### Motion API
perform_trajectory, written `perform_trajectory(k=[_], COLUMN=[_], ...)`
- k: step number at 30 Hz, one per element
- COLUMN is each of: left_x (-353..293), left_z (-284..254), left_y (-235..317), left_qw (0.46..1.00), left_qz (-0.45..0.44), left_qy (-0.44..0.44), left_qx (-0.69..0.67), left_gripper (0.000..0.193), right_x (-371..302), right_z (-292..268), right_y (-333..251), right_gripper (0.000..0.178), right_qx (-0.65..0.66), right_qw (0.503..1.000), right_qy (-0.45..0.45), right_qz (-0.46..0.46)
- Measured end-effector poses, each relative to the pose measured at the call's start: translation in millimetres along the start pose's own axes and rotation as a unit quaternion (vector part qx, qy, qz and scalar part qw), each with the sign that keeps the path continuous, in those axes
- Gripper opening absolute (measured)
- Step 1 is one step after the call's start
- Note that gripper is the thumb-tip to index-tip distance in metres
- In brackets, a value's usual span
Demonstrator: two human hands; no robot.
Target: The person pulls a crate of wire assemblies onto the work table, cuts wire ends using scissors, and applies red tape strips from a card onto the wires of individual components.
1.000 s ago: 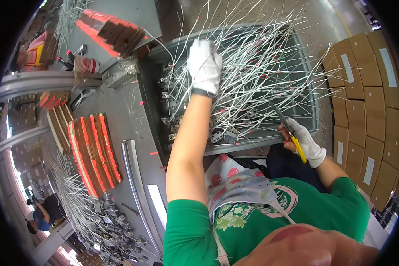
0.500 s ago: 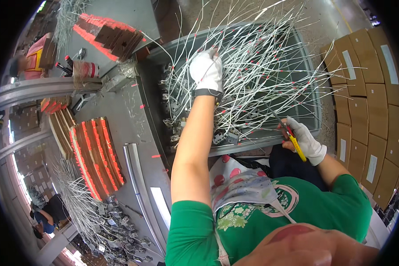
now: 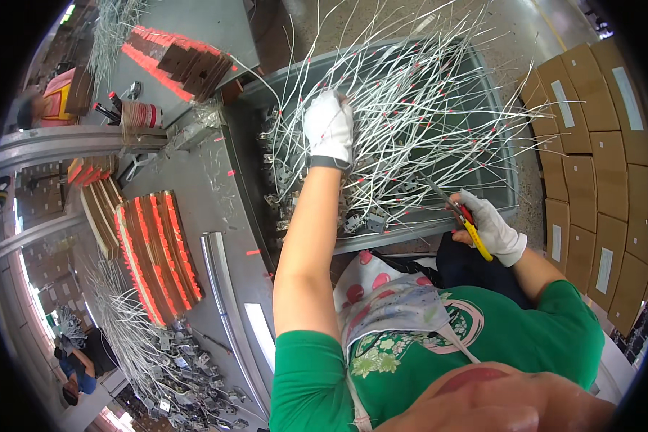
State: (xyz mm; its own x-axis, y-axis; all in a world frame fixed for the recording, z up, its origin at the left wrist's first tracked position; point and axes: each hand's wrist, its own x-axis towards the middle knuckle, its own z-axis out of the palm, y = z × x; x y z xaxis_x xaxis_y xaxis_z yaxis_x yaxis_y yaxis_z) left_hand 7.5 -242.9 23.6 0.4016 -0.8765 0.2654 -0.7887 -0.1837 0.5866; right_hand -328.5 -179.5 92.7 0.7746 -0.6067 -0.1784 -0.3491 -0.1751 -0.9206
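My left hand [image 3: 329, 127], in a white glove, reaches into a bundle of white wires [image 3: 417, 108] with small red marks. Its fingers are curled and partly hidden; what lies inside them I cannot make out. In my right hand [image 3: 498, 229], also gloved with bare fingertips, are pliers [image 3: 477, 237] with yellow-and-red handles and long dark jaws pointing toward the wires. The wires lie across a grey-green plastic bin [image 3: 498, 79] and stick out past its far and right rims. Small metal parts [image 3: 371, 220] sit at the bin's near edge and left side.
Left of the bin, a grey workbench [image 3: 209, 187] carries stacked brown strips with orange-red edges [image 3: 158, 255], metal rails [image 3: 230, 309] and a heap of wired metal parts [image 3: 187, 374]. Cardboard boxes [image 3: 579, 180] are stacked at right. Another person [image 3: 79, 371] is at far left.
My left hand has moved slightly nearer and to the left among the wires, which have shifted a little. My right hand has moved slightly left with the pliers.
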Motion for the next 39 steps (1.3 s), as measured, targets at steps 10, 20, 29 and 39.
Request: perform_trajectory(k=[10, 20, 29, 39], left_x=[-17.2, 4.6, -2.7, -36.9], left_z=[-12.0, -3.9, -28.2, -14.3], left_y=[7.5, -3.9, 4.7, 2.9], left_qw=[0.999, 0.994, 0.982, 0.958], left_qz=[0.036, -0.046, -0.088, -0.112], left_qy=[0.017, -0.102, -0.157, -0.043], left_qx=[-0.002, -0.017, -0.064, -0.259], left_gripper=[0.015, 0.02, 0.031, 0.03], right_x=[1.9, 0.6, 63.9, 160.2], right_z=[5.8, 1.8, -75.0, -118.1], right_y=[-17.7, -26.3, -111.6, -128.9], right_gripper=[0.063, 0.063, 0.045, 0.049], right_qx=[-0.06, -0.072, -0.465, -0.583], right_qw=[0.998, 0.997, 0.855, 0.782], right_qy=[-0.014, -0.017, 0.123, -0.05], right_qz=[-0.023, 0.007, -0.194, -0.216])
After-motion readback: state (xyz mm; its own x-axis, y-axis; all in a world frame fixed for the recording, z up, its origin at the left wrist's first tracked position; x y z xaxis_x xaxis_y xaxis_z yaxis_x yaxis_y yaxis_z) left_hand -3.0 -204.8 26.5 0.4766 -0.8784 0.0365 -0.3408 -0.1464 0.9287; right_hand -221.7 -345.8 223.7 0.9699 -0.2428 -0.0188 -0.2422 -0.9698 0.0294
